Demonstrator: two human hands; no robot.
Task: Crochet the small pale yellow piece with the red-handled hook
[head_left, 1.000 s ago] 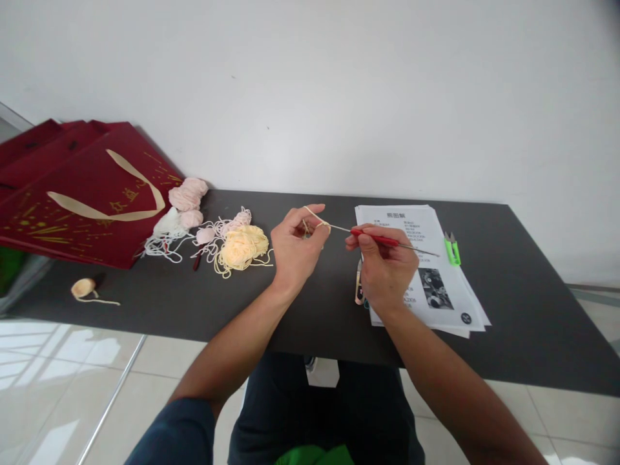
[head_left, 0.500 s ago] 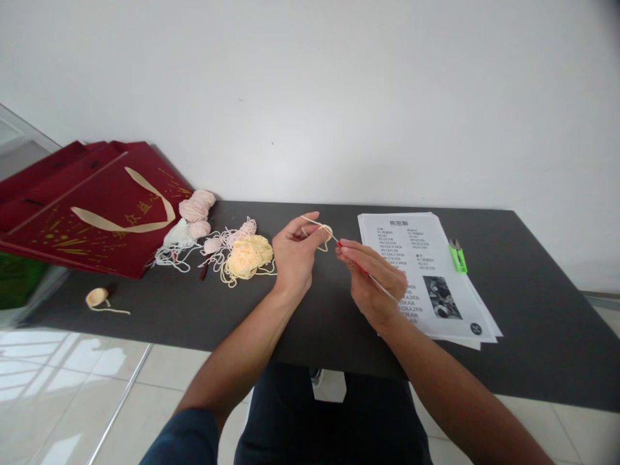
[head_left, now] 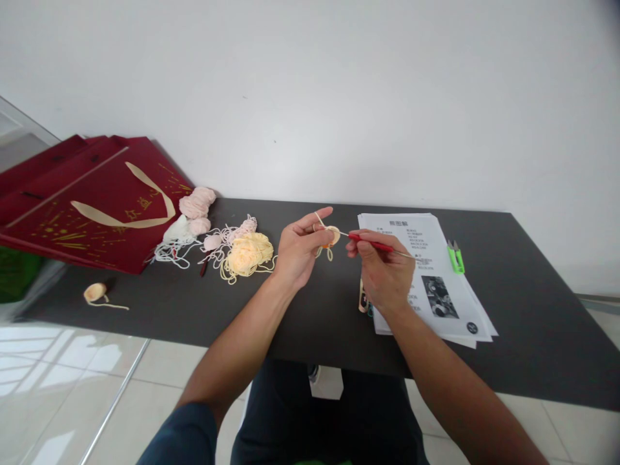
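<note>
My left hand (head_left: pixel 300 248) is raised over the dark table (head_left: pixel 533 303), pinching a small round pale yellow crochet piece (head_left: pixel 332 236) with yarn looped over its fingers. My right hand (head_left: pixel 385 271) is closed round a crochet hook with a red handle (head_left: pixel 372 243), its metal tip touching the crochet piece. The yarn trails back to a loose heap of pale yellow yarn (head_left: pixel 247 253) left of my left hand.
Pink yarn balls (head_left: pixel 196 203) and white yarn (head_left: pixel 177 236) lie by a dark red paper bag (head_left: pixel 92 206) at the left. A printed pattern sheet (head_left: pixel 426 271) lies under my right hand, green snips (head_left: pixel 454 256) beside it. A small tan crochet piece (head_left: pixel 95 292) sits near the front left edge.
My right hand drew back from the crochet piece and turned the hook level, handle pointing right. The small piece shows more plainly in my left fingers. The view shifted slightly.
</note>
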